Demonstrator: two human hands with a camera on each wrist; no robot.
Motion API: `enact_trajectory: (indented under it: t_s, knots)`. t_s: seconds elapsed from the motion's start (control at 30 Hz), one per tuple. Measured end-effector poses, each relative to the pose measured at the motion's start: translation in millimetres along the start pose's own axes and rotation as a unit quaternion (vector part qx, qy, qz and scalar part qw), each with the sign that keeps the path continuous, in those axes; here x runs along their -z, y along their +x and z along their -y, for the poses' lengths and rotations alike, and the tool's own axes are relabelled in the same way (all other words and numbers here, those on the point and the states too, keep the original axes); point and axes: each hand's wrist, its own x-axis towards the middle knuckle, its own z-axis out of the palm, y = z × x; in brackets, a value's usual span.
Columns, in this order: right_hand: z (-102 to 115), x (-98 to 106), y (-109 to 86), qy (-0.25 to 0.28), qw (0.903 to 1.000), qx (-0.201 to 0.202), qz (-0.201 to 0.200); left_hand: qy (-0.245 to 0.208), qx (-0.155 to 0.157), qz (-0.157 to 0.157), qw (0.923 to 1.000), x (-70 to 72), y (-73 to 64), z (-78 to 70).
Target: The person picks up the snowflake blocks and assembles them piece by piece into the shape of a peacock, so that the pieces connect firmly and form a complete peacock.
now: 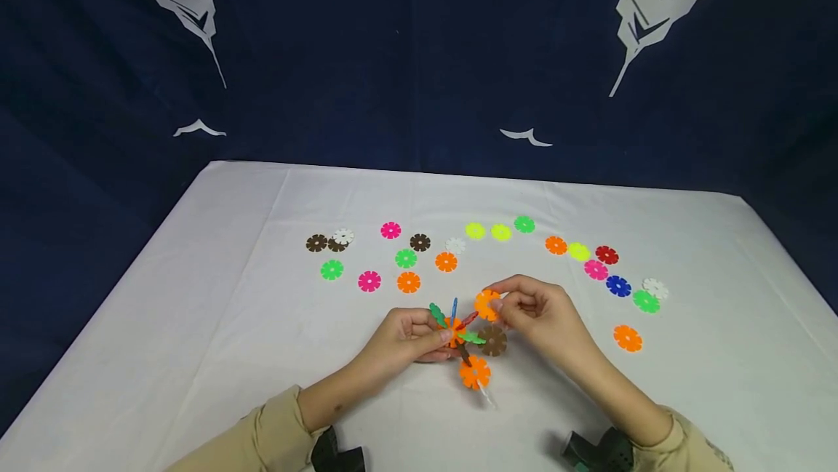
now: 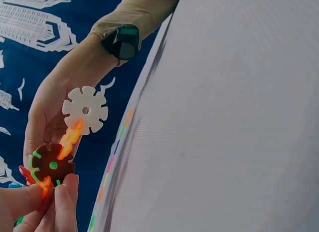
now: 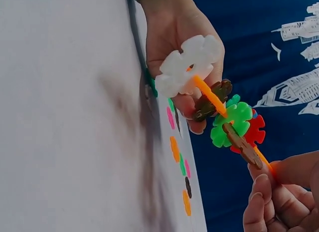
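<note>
My left hand (image 1: 419, 337) grips a cluster of slotted plastic flower discs joined at their notches, its thumb on the orange centre disc (image 1: 453, 332). Green, blue and red discs (image 1: 469, 319) fan out around that centre. Toward me, the cluster carries an orange disc (image 1: 474, 372) with a white disc (image 3: 187, 67) on its end. On the right side sticks out a brown disc (image 1: 494, 342). Between thumb and fingers, my right hand (image 1: 540, 310) pinches another orange disc (image 1: 486, 305) just above the brown one. In the right wrist view this orange disc appears edge-on, close to the brown disc (image 3: 241, 144).
Loose discs in several colours lie in a band across the white table (image 1: 196, 326), including a pink disc (image 1: 369, 281) and a blue disc (image 1: 618, 286). One orange disc (image 1: 628, 339) lies right of my right hand. A dark blue curtain (image 1: 419, 57) hangs behind.
</note>
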Motion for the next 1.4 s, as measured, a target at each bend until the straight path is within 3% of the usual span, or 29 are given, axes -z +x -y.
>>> enact_trajectory:
  t_s: [0.27, 0.5, 0.7, 0.93, 1.13, 1.27, 1.4]
  knots:
    - [1, -5, -0.6, 0.023, 0.9995, -0.021, -0.008, -0.001, -0.004, 0.014, 0.9999, 0.9, -1.5, -2.2]
    - [7, -3, 0.1, 0.112, 0.9903, -0.080, 0.018, -0.092, 0.071, 0.021, 0.9930, 2.3, -1.3, -6.0]
    - [10, -2, 0.3, 0.153, 0.9817, -0.112, 0.022, -0.120, 0.078, 0.041, 0.9889, 2.8, -2.3, -8.8]
    - [14, -3, -2.0, 0.085, 0.9939, -0.068, 0.015, -0.085, 0.070, 0.023, 0.9937, 1.6, -3.4, -9.3]
    - [11, -11, -2.1, 0.047, 0.9977, -0.043, 0.024, -0.055, 0.062, -0.002, 0.9966, 1.4, -4.3, -7.0]
    - [8, -17, -0.3, 0.038, 0.9988, -0.021, 0.025, -0.033, 0.054, 0.010, 0.9980, 1.4, -3.6, -6.0]
    - [5, -24, 2.3, 0.052, 0.9986, 0.003, -0.008, -0.021, 0.036, 0.002, 0.9991, 3.0, -1.9, -7.6]
